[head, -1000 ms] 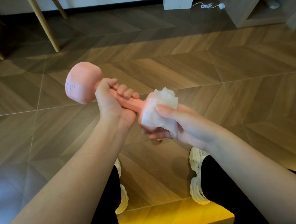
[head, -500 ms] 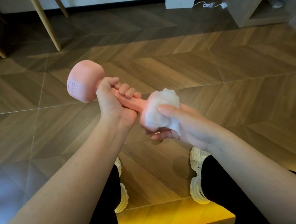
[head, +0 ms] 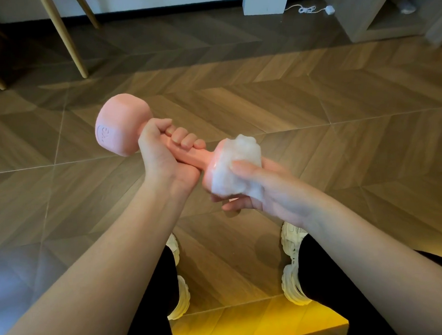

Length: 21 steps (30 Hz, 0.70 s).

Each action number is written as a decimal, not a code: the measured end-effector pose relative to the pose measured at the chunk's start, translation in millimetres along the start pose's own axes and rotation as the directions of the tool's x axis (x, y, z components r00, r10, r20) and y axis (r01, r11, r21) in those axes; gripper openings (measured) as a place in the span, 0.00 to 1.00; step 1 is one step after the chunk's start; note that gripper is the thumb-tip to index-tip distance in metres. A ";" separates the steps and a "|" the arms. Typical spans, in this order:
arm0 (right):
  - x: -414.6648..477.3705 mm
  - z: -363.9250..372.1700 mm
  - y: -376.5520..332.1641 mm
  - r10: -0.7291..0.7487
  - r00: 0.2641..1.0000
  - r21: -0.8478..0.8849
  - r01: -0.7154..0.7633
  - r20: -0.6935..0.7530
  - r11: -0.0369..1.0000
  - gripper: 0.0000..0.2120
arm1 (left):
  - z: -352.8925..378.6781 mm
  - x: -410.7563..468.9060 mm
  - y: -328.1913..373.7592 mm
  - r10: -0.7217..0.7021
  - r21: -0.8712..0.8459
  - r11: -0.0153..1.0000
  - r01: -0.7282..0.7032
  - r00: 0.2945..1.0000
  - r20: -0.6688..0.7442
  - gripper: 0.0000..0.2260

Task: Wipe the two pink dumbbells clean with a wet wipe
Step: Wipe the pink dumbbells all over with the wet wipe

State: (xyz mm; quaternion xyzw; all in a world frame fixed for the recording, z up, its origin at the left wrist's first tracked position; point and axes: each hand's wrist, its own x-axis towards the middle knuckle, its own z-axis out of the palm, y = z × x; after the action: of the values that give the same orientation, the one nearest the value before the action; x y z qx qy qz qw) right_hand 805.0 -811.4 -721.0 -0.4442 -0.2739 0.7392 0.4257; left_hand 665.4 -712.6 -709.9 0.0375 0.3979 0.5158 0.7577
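Dumbbell [head: 122,133] and wipe [head: 240,166]: same grip as before

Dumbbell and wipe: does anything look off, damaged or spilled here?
Nothing stands out. The left hand grips the pink dumbbell by its handle, and the right hand holds the bunched wet wipe around one head. No damage or spill shows. Only one dumbbell is in view.

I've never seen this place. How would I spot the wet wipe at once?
Above the herringbone wood floor, mid-picture, a pink dumbbell is held up. The left hand grips its bar, and the right hand holds the wet wipe over the head nearer the person. It is the one crumpled, see-through white wad, unlike the solid white shoes below.
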 end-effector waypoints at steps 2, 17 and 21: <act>0.8 3.8 1.2 -0.005 0.998 -0.058 0.002 -0.057 0.998 0.25 | -1.8 -0.4 -0.8 -0.005 -0.009 1.000 0.005 1.000 -0.002 0.14; 4.5 -0.7 1.7 0.138 0.989 0.150 -0.146 0.060 0.978 0.29 | 0.1 -0.3 -3.5 0.020 0.025 0.999 -0.022 0.998 0.062 0.13; 9.8 6.4 6.1 0.036 0.992 0.048 -0.030 -0.124 0.998 0.26 | -1.3 1.1 -6.3 0.034 0.023 0.999 -0.033 0.999 -0.037 0.13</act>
State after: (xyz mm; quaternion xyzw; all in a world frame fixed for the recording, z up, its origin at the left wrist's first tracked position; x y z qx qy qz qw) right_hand 794.6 -806.0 -727.1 -0.4841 -0.2224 0.7232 0.4396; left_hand 669.5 -715.1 -714.4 0.0428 0.4170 0.5248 0.7408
